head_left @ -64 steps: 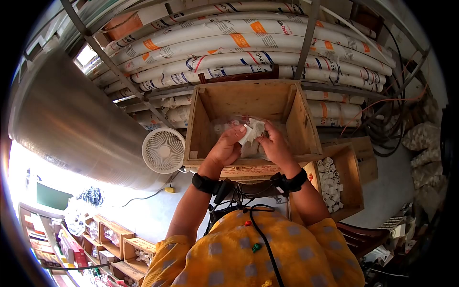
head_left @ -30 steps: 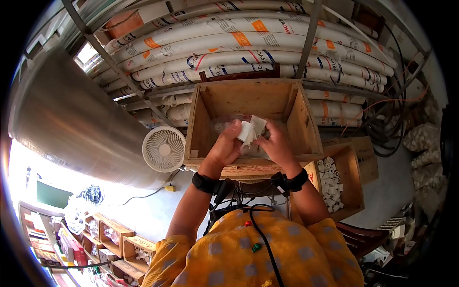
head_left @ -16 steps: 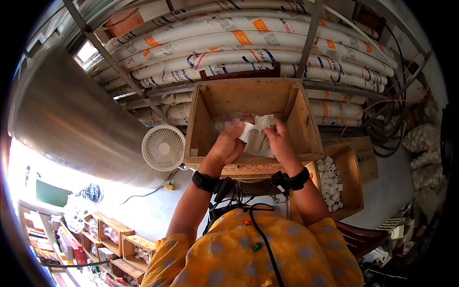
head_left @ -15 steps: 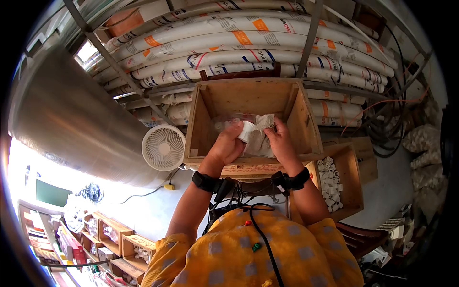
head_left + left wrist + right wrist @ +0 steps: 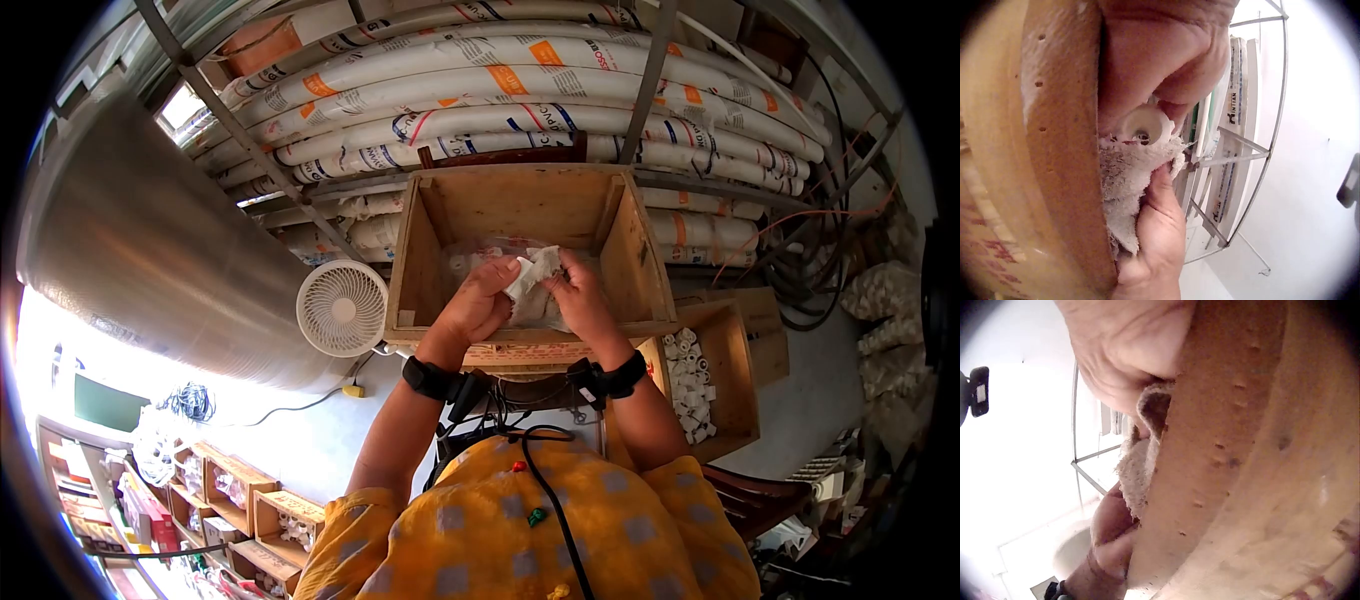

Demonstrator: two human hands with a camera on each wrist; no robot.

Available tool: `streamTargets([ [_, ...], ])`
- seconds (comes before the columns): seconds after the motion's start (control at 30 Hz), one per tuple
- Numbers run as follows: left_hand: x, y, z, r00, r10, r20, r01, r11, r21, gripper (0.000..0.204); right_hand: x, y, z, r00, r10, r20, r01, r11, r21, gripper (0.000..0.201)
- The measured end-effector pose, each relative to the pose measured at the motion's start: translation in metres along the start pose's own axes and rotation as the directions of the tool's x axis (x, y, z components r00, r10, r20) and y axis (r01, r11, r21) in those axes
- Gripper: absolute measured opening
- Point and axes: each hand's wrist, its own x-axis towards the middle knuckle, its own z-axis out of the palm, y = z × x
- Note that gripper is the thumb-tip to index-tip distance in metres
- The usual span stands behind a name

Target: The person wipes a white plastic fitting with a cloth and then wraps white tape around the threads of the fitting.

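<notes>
Over the near edge of a wooden box [image 5: 520,182], the left hand [image 5: 476,306] grips a white plastic fitting [image 5: 520,268]. In the left wrist view the fitting [image 5: 1147,124] shows a round open end, held in the left hand [image 5: 1160,50]. The right hand [image 5: 583,303] pinches a frayed, pale cloth [image 5: 545,263] against the fitting. The same cloth [image 5: 1124,181] lies between the right hand [image 5: 1161,231] and the box wall. In the right wrist view the cloth [image 5: 1137,472] hangs from the right hand [image 5: 1129,356]; the fitting is hidden there.
A white round fan [image 5: 343,309] stands left of the box. On the right, a lower wooden box [image 5: 740,385] holds many white fittings [image 5: 690,385]. Wrapped pipes [image 5: 560,88] lie on a rack behind. Clear plastic bagging lies inside the main box.
The cloth, spread to the right half a second ago, is now bunched around the fitting. The right hand has moved slightly left, nearer the left hand.
</notes>
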Motion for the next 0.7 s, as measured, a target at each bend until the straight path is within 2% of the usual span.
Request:
streamTargets([
  [0.13, 0.001, -0.002, -0.002, 1.0, -0.02, -0.006, 0.02, 0.993, -0.115, 0.034, 0.001, 0.009, -0.001, 0.991, 0.046, -0.128, -0.024, 0.985, 0.173, 0.028],
  [0.23, 0.005, -0.006, -0.011, 1.0, 0.008, -0.011, -0.01, 0.99, -0.141, 0.036, -0.001, -0.002, -0.004, 0.996, 0.064, -0.059, -0.061, 0.997, 0.053, 0.03],
  [0.33, 0.004, -0.005, -0.01, 0.999, 0.032, -0.018, -0.034, 0.991, -0.128, 0.036, 0.0, -0.005, 0.0, 0.996, -0.088, 0.027, 0.091, 0.989, -0.116, 0.032],
  [0.43, 0.004, -0.006, -0.011, 0.999, 0.045, -0.008, -0.045, 0.997, -0.068, 0.035, 0.002, -0.008, 0.003, 0.989, -0.136, 0.064, 0.146, 0.968, -0.202, 0.034],
  [0.53, 0.003, -0.005, -0.008, 1.0, 0.022, -0.001, -0.022, 0.997, -0.071, 0.034, 0.002, -0.002, 0.001, 0.997, -0.048, 0.065, 0.06, 0.981, -0.185, 0.032],
  [0.63, 0.003, -0.006, -0.008, 1.0, 0.001, 0.009, 0.0, 0.997, -0.079, 0.032, 0.001, -0.002, 0.001, 0.998, -0.004, 0.055, 0.004, 1.0, 0.003, 0.032],
  [0.7, 0.003, -0.006, -0.008, 1.0, -0.011, 0.007, 0.012, 0.998, -0.065, 0.033, 0.0, -0.001, -0.002, 0.997, 0.068, 0.021, -0.069, 0.996, 0.053, 0.031],
])
